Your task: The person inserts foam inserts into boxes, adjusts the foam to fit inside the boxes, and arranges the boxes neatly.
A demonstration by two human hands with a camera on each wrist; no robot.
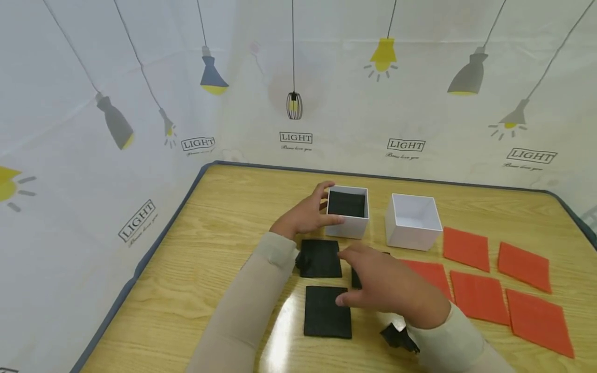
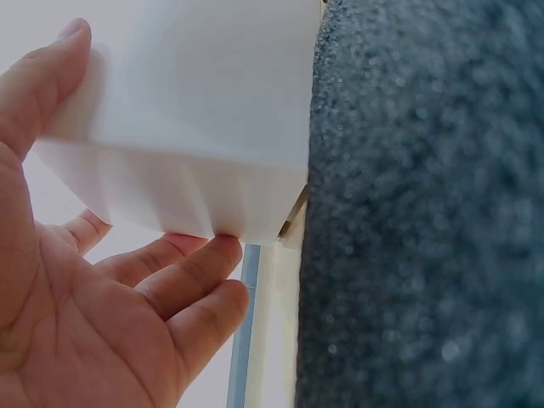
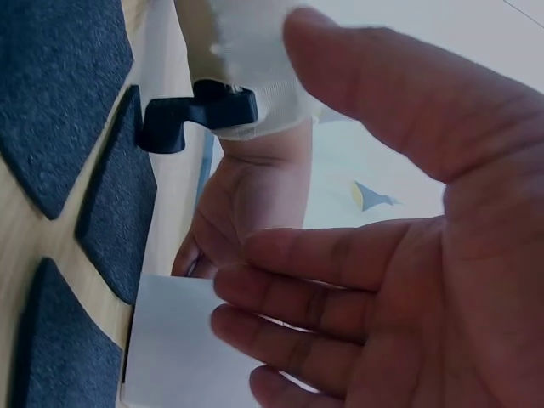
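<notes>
My left hand (image 1: pixel 305 215) grips an open-topped white box (image 1: pixel 350 228) by its left side, with the thumb along the front wall and the other fingers round the side and back. In that box lies black felt (image 1: pixel 346 204). My right hand (image 1: pixel 389 285) hovers above the wood table with fingers spread and relaxed, holding nothing. Beneath and left of it are black felt squares: one near the box (image 1: pixel 322 258), a nearer one (image 1: pixel 327 313), and a third (image 1: pixel 356 277) mostly hidden by the hand. In the left wrist view, a black square (image 2: pixel 425 212) fills the right side.
A second open-topped white box (image 1: pixel 412 235) stands right of the gripped one. Several red felt squares (image 1: pixel 466 248) lie flat in rows on the right of the wooden table (image 1: pixel 186 290). A white curtain printed with lamps (image 1: pixel 340 103) borders the table's back and left.
</notes>
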